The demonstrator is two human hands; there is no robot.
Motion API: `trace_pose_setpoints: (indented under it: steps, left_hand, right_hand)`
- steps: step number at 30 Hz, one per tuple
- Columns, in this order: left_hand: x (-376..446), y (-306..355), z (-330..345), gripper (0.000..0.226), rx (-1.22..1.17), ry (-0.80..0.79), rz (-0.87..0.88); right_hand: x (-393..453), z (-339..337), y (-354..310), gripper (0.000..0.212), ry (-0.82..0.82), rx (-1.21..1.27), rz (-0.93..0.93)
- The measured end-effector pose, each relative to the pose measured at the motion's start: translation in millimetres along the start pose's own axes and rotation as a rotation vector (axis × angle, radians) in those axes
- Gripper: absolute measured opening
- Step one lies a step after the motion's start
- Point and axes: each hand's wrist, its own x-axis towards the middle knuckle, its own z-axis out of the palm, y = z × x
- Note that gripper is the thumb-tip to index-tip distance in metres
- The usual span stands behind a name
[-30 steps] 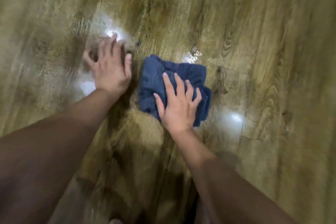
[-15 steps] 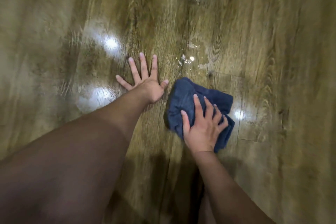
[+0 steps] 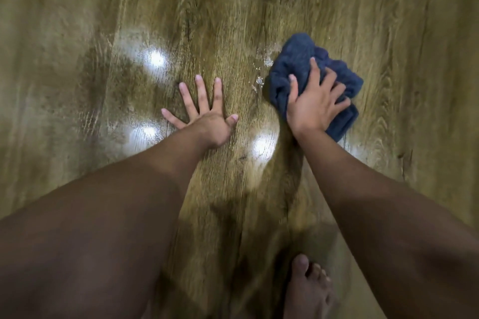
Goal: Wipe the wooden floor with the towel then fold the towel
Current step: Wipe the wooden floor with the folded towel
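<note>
Droplets (image 3: 260,81) and bare foot (image 3: 308,290) flank the crumpled towel (image 3: 298,59).

dark blue towel (image 3: 298,59) lies bunched on the glossy wooden floor (image 3: 103,21) beside droplets.

1. The right hand (image 3: 315,101) covers the middle of the blue towel (image 3: 298,54); the cloth beneath the palm is hidden.
2. Both forearms run off the lower edge; the elbows are out of view.
3. A bare foot (image 3: 307,290) is cut off at the bottom edge.
4. The wooden floor (image 3: 77,21) is blurred towards the edges; its grain smears there.
</note>
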Motion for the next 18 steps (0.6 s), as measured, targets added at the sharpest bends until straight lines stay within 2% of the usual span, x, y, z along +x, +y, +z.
trace_pose_setpoints:
  steps: [4, 10, 12, 15, 18]
  left_hand:
    - [-1, 2, -1, 0.083, 0.01, -0.003, -0.015]
    - [-6, 2, -6, 0.078, 0.03, -0.024, -0.024]
    - [-9, 9, -4, 0.076, 0.062, 0.013, -0.034]
    - [-16, 28, 7, 0.076, 0.084, 0.108, -0.044]
    - [-17, 37, 22, 0.078, 0.026, 0.089, 0.016]
  right_hand:
    - [-33, -5, 5, 0.061, -0.007, -0.007, -0.063]
    - [-152, -4, 17, 0.059, -0.03, 0.015, -0.102]
    - [-182, -4, 28, 0.06, -0.042, -0.019, -0.162]
    - [-188, -6, 43, 0.059, -0.038, -0.017, -0.229]
    - [-175, -8, 51, 0.057, -0.043, -0.016, -0.246]
